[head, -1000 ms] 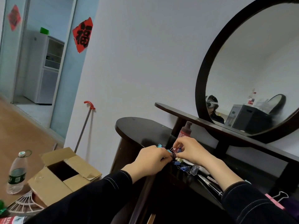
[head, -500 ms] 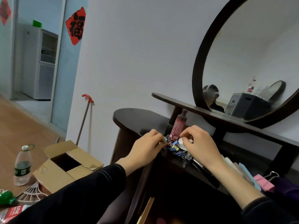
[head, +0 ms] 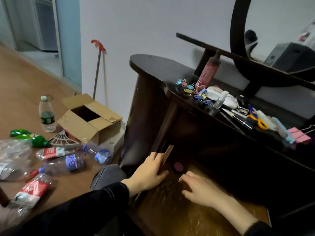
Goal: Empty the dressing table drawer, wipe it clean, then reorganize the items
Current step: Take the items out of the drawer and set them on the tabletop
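Observation:
The dark dressing table [head: 153,68] has its drawer [head: 170,212] pulled out below, showing a bare brown wooden bottom. My left hand [head: 150,172] rests on the drawer's left wall [head: 167,152], fingers curled over it. My right hand [head: 199,189] lies inside the drawer with fingers spread, holding nothing. A small round pink thing [head: 178,166] sits in the drawer just beyond my fingertips. On the tabletop lie coloured binder clips [head: 189,89], a red bottle [head: 208,72], white pouches [head: 221,96], scissors with yellow handles [head: 257,120] and a large pink clip [head: 300,136].
An open cardboard box [head: 88,116] stands on the wooden floor left of the table. Several plastic bottles [head: 71,162] lie scattered there, one upright bottle [head: 46,114] too. A red-handled pole [head: 98,65] leans on the wall. A round mirror [head: 281,31] rises behind the tabletop.
Both hands left the binder clips on the tabletop and came down to the open drawer. My view tilted downward, bringing the drawer bottom and the floor clutter into sight.

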Tool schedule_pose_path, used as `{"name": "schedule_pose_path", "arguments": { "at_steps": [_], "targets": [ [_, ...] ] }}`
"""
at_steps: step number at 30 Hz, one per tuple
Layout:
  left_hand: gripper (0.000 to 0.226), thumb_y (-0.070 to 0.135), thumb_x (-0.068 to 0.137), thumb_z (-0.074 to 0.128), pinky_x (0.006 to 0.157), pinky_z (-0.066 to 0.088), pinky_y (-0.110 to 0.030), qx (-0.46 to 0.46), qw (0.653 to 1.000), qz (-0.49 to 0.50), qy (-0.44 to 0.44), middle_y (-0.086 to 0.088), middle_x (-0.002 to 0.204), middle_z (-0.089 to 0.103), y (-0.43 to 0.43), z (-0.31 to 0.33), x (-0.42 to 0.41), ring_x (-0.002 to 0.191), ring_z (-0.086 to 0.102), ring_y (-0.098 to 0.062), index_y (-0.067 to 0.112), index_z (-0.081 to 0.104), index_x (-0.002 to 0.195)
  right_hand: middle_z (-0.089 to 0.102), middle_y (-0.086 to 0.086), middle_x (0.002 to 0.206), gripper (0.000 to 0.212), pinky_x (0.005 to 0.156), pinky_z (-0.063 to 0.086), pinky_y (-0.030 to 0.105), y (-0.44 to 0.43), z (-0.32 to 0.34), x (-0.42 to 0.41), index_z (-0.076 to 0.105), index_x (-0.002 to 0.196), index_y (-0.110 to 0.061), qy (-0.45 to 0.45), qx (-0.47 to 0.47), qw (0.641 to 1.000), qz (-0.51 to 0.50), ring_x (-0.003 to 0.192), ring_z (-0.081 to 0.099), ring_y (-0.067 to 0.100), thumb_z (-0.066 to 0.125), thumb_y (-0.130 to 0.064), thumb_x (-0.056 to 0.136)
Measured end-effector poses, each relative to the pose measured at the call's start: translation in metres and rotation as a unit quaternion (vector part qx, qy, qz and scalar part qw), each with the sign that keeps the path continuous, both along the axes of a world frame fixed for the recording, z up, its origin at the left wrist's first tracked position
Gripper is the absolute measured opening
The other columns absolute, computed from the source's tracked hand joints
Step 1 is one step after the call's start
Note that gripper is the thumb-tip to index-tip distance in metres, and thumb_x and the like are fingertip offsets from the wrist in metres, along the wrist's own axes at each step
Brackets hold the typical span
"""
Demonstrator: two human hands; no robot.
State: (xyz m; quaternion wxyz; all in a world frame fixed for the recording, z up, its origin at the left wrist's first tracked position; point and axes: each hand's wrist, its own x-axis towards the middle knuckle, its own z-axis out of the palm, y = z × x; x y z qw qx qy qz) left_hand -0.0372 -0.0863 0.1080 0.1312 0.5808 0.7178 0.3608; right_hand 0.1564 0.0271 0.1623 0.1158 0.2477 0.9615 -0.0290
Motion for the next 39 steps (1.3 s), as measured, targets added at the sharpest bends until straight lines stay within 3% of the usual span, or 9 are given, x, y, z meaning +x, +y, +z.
{"name": "schedule_pose_path", "arguments": {
  "at_steps": [6,8,15,19,23,29,33,36,39],
  "targets": [
    [0.061,0.044,0.101,0.046,0.098,0.046,-0.030,0.016,0.999,0.034,0.024,0.005,0.127,0.044,0.014,-0.025,0.003,0.117,0.050,-0.016,0.023,0.026,0.154,0.036,0.002,0.148,0.061,0.080,0.050,0.028,0.052,-0.067,-0.045,0.028,0.153,-0.027,0.047,-0.028,0.984,-0.171,0.118,0.057,0.023,0.056,-0.032,0.099],
    [0.058,0.042,0.103,0.043,0.095,0.046,-0.029,0.020,0.998,0.041,0.036,0.005,0.126,0.044,0.013,-0.027,0.004,0.113,0.050,-0.016,0.024,0.026,0.155,0.032,0.007,0.152,0.064,0.087,0.052,0.033,0.061,-0.081,-0.061,0.023,0.156,-0.022,0.051,-0.008,0.976,-0.213,0.125,0.055,0.029,0.055,-0.026,0.101],
    [0.055,0.038,0.105,0.040,0.097,0.046,-0.033,-0.002,0.998,0.039,0.050,0.002,0.129,0.044,0.007,-0.020,0.006,0.113,0.050,-0.018,0.022,0.026,0.156,0.031,0.011,0.151,0.064,0.091,0.053,0.038,0.065,-0.106,-0.072,0.024,0.156,-0.017,0.024,0.040,0.967,-0.252,0.117,0.061,0.031,0.051,-0.005,0.099],
    [0.056,0.038,0.104,0.041,0.095,0.047,-0.034,-0.016,0.997,0.036,0.059,0.003,0.127,0.045,0.008,-0.018,0.005,0.111,0.052,-0.018,0.022,0.027,0.156,0.040,0.007,0.141,0.057,0.080,0.055,0.037,0.065,-0.102,-0.052,0.032,0.147,-0.025,0.066,0.005,0.968,-0.240,0.108,0.063,0.029,0.060,-0.022,0.097],
    [0.057,0.039,0.103,0.042,0.093,0.049,-0.032,-0.038,0.998,0.032,0.049,0.007,0.126,0.044,0.004,-0.013,0.005,0.109,0.054,-0.014,0.025,0.026,0.156,0.049,-0.006,0.123,0.043,0.059,0.042,0.025,0.049,-0.078,-0.026,0.044,0.124,-0.036,0.174,-0.089,0.945,-0.264,0.092,0.058,0.015,0.063,-0.052,0.088],
    [0.043,0.040,0.101,0.046,0.085,0.051,-0.037,-0.051,0.986,0.024,0.154,0.004,0.124,0.047,-0.006,0.019,0.010,0.108,0.049,-0.019,0.021,0.047,0.140,0.044,-0.022,0.110,0.036,0.063,0.042,0.016,-0.010,-0.017,0.031,0.044,0.108,-0.047,0.221,-0.109,0.946,-0.209,0.092,0.053,-0.001,0.062,-0.060,0.081],
    [0.021,0.027,0.097,0.052,0.070,0.046,-0.026,0.096,0.979,0.008,0.181,0.008,0.103,0.059,-0.005,0.080,0.021,0.096,0.056,-0.017,0.020,0.066,0.111,0.044,-0.026,0.113,0.041,0.069,0.048,0.015,-0.039,0.055,0.064,0.048,0.111,-0.051,0.323,-0.104,0.928,-0.155,0.097,0.055,-0.003,0.061,-0.064,0.074],
    [0.018,0.017,0.093,0.053,0.075,0.047,-0.026,0.276,0.936,-0.027,0.217,0.005,0.098,0.062,-0.001,0.138,0.040,0.090,0.055,-0.018,0.015,0.069,0.102,0.051,-0.021,0.110,0.039,0.073,0.041,0.010,-0.045,0.117,0.081,0.059,0.112,-0.044,0.434,-0.064,0.891,-0.118,0.094,0.056,0.000,0.066,-0.049,0.074],
    [0.016,0.015,0.092,0.055,0.079,0.047,-0.032,0.356,0.904,-0.039,0.232,0.004,0.104,0.062,0.011,0.183,0.060,0.099,0.055,-0.021,0.014,0.069,0.101,0.056,-0.016,0.110,0.039,0.075,0.039,0.011,-0.034,0.166,0.089,0.064,0.110,-0.036,0.502,-0.019,0.856,-0.125,0.086,0.054,0.003,0.066,-0.042,0.071]
  ]
}}
